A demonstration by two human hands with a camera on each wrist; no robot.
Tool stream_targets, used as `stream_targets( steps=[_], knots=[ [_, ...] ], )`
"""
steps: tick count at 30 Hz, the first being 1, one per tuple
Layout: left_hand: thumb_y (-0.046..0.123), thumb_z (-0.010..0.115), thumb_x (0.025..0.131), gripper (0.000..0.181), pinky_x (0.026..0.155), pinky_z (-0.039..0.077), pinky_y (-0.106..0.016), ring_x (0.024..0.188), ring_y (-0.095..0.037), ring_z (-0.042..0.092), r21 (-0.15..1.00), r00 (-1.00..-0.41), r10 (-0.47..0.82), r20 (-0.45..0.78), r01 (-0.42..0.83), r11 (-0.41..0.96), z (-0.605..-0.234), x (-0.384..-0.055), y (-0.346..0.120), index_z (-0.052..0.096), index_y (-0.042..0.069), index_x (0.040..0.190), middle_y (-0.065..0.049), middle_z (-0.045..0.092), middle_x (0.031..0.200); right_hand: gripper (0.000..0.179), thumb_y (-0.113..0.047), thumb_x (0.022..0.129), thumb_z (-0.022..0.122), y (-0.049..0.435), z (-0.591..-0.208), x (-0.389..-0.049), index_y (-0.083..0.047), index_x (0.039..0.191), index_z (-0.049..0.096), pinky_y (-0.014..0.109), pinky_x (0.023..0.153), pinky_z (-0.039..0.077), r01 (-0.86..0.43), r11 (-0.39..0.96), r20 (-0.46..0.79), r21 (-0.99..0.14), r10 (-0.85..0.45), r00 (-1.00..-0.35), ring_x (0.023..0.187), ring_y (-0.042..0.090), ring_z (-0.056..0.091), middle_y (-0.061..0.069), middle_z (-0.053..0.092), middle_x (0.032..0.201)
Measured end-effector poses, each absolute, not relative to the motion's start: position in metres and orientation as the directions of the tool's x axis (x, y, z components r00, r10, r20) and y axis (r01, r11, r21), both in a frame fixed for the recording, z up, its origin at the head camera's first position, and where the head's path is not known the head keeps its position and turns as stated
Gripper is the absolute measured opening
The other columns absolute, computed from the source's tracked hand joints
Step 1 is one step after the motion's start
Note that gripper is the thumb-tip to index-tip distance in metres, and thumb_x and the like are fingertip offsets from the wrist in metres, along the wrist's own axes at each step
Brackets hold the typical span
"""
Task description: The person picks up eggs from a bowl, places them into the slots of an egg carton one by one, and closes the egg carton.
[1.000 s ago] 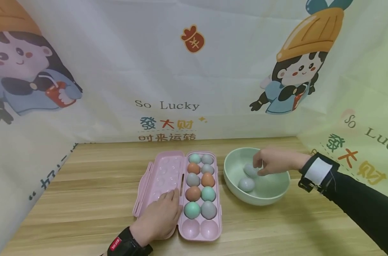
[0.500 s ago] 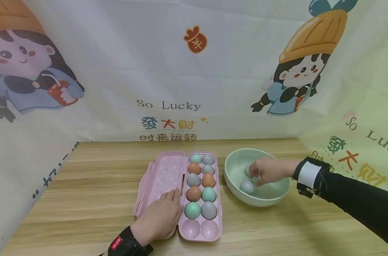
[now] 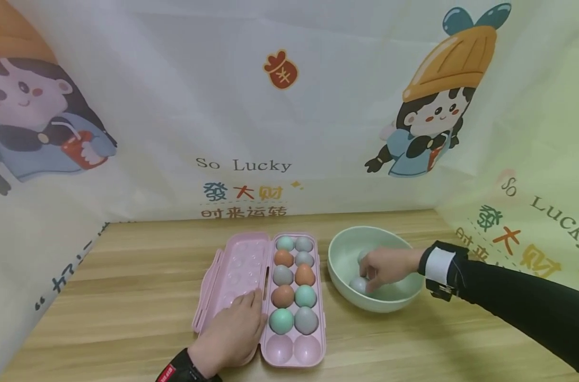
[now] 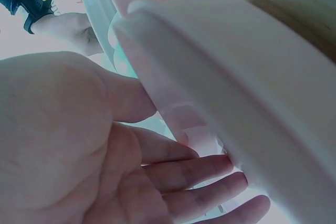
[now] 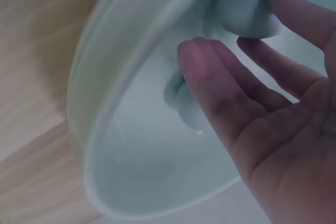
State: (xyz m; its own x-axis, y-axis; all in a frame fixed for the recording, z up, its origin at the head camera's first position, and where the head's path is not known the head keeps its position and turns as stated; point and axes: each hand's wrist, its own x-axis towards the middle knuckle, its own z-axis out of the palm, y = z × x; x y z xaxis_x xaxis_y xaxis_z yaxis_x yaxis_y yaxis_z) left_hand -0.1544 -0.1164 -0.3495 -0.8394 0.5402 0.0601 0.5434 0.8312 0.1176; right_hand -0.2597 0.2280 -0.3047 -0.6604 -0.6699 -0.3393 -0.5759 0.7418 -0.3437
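A pink egg carton (image 3: 293,365) lies opened flat, its lid (image 3: 245,253) folded to the left. Blue-green, grey and brown eggs (image 3: 283,296) fill its cups behind the front pair. My left hand (image 3: 232,329) rests with straight fingers on the lid's near part, beside the hinge. Right of the carton, my right hand (image 3: 385,265) reaches into a pale green bowl (image 3: 399,306). Its thumb and a fingertip touch opposite sides of a pale blue-grey egg (image 5: 247,9), pinching it inside the bowl. Another egg (image 5: 190,106) sits deeper in the bowl, partly covered by the fingers.
Everything stands on a light wood-grain table (image 3: 141,276). A printed cloth (image 3: 337,106) hangs behind the table and along both sides. The bowl stands a short gap from the carton's right edge.
My right hand has moved left and nearer within the bowl, from the rear egg to the front one, where thumb and fingertip now meet it. The left hand stays on the lid.
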Motion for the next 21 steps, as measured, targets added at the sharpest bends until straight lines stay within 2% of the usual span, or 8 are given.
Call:
stream_targets(
  steps=[5,15,21],
  knots=[
    [0.021,0.044,0.098,0.049,0.091,0.042,-0.048,0.119,-0.04,0.047,0.134,-0.845,0.529,0.073,0.534,0.835,-0.354,-0.156,-0.116,0.042,-0.016,0.131,-0.029,0.046,0.131,0.022,-0.017,0.085,0.07,0.222,-0.306,-0.256,-0.003,0.1,0.062,0.025,0.053,0.048,-0.465,0.785,-0.414,-0.41,-0.614,-0.672,0.065,0.01,0.056,-0.003,0.057,0.082],
    [0.021,0.045,0.099,0.05,0.09,0.043,-0.048,0.119,-0.039,0.047,0.114,-0.847,0.525,0.083,0.531,0.84,-0.355,-0.157,-0.115,0.042,-0.016,0.131,-0.029,0.046,0.131,0.022,-0.01,0.078,0.072,0.214,-0.308,-0.253,-0.002,0.09,0.055,0.031,0.054,0.051,-0.366,0.807,-0.404,-0.463,-0.56,-0.723,0.061,0.022,0.062,0.002,0.058,0.074],
    [0.02,0.047,0.098,0.049,0.088,0.044,-0.048,0.117,-0.039,0.048,0.099,-0.844,0.526,0.1,0.535,0.839,-0.355,-0.156,-0.116,0.043,-0.016,0.13,-0.029,0.047,0.129,0.023,-0.013,0.077,0.071,0.207,-0.312,-0.256,-0.005,0.09,0.054,0.026,0.053,0.047,-0.389,0.818,-0.38,-0.424,-0.55,-0.744,0.06,0.018,0.059,0.003,0.056,0.077]
  ],
)
